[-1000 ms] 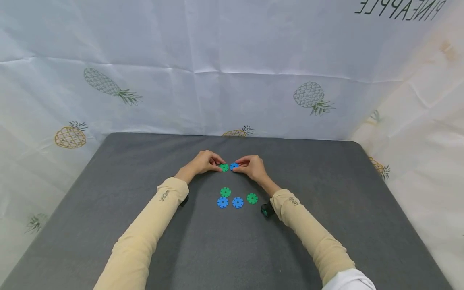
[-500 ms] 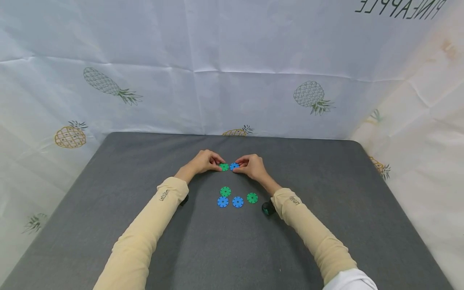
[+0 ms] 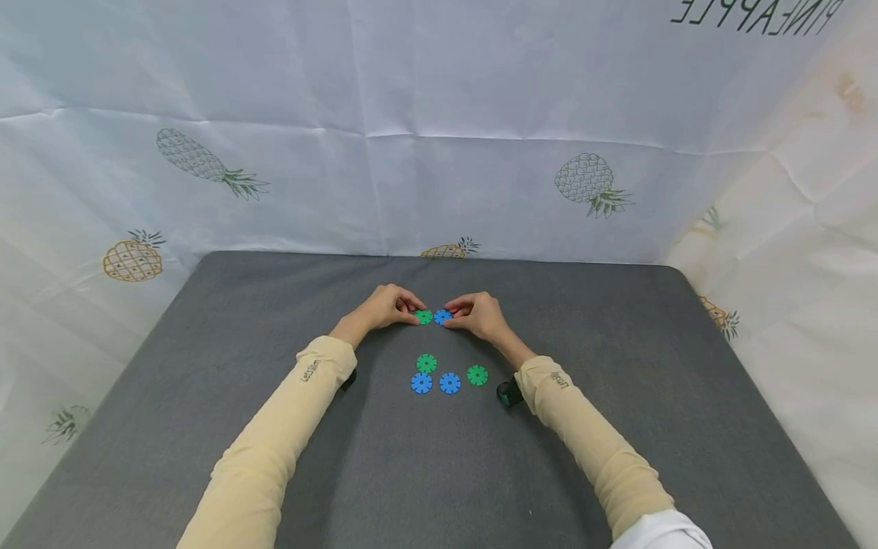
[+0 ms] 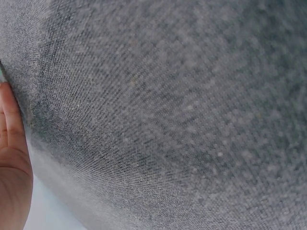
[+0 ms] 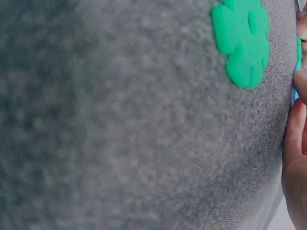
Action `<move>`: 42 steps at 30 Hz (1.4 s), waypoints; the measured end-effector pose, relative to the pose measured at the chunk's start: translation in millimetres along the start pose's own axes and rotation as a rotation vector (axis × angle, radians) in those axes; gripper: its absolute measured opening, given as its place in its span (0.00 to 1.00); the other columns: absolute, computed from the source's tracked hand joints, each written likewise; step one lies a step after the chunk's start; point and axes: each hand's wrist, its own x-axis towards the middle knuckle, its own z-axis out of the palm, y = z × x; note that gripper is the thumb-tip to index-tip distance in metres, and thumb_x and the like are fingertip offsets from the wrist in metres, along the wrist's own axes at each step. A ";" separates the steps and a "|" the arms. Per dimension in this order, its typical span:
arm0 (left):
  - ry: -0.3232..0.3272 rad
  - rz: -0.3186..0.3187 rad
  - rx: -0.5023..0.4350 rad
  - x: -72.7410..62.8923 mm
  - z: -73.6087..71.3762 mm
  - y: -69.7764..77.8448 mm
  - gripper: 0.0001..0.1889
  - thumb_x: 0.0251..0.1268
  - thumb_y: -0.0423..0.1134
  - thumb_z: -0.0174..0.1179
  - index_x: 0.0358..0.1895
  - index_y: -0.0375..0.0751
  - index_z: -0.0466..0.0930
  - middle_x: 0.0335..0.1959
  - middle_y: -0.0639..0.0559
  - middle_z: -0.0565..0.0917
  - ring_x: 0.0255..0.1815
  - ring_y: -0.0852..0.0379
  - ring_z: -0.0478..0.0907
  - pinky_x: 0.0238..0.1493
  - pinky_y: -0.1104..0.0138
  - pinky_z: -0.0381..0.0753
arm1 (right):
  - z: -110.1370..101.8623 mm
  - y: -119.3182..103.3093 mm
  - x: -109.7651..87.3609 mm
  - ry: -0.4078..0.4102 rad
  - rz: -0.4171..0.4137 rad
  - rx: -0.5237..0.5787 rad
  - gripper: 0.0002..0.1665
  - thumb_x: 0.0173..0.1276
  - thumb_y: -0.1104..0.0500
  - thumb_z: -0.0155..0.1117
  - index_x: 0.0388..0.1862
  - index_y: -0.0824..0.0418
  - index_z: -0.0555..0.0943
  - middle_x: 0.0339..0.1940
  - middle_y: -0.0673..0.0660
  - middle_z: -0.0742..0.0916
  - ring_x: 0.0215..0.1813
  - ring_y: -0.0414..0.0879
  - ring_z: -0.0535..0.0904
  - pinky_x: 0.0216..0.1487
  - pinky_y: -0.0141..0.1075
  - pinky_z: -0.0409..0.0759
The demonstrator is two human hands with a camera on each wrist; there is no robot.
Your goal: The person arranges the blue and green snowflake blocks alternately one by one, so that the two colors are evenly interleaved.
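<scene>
Centre of frame: left hand (image 3: 384, 307) pinches green disc (image 3: 424, 316); right hand (image 3: 480, 315) pinches blue disc (image 3: 443, 316), edges touching.

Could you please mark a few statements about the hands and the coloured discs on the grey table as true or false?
1. The left hand pinches a green disc. True.
2. The right hand holds a red disc. False: it pinches a blue disc.
3. Four loose discs lie on the table nearer the person than the hands. True: two green and two blue.
4. The two held discs are far apart. False: they meet edge to edge between the hands.
5. The loose discs are stacked in a pile. False: they lie flat, side by side.
</scene>
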 end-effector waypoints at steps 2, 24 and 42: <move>-0.001 0.001 -0.008 0.0 0.3 -0.4 0.13 0.57 0.35 0.69 0.47 0.37 0.86 0.30 0.51 0.84 0.27 0.61 0.75 0.30 0.71 0.72 | 0.5 0.2 -0.2 0.006 0.003 0.003 0.17 0.52 0.63 0.78 0.42 0.64 0.87 0.30 0.55 0.88 0.31 0.41 0.82 0.30 0.28 0.76; -0.001 0.004 0.018 -0.6 -1.3 -0.1 0.14 0.58 0.36 0.68 0.48 0.38 0.86 0.30 0.51 0.83 0.28 0.61 0.75 0.31 0.70 0.73 | -0.3 -3.9 -1.4 0.009 0.012 0.058 0.19 0.53 0.63 0.77 0.45 0.64 0.86 0.34 0.57 0.88 0.32 0.43 0.82 0.32 0.30 0.77; -0.001 0.007 0.021 -2.1 -1.3 0.9 0.14 0.59 0.35 0.68 0.48 0.37 0.86 0.32 0.49 0.83 0.30 0.58 0.75 0.33 0.69 0.73 | -20.4 8.1 -25.7 -0.091 -0.012 0.442 0.20 0.62 0.72 0.66 0.53 0.75 0.79 0.51 0.70 0.83 0.45 0.42 0.84 0.46 0.37 0.81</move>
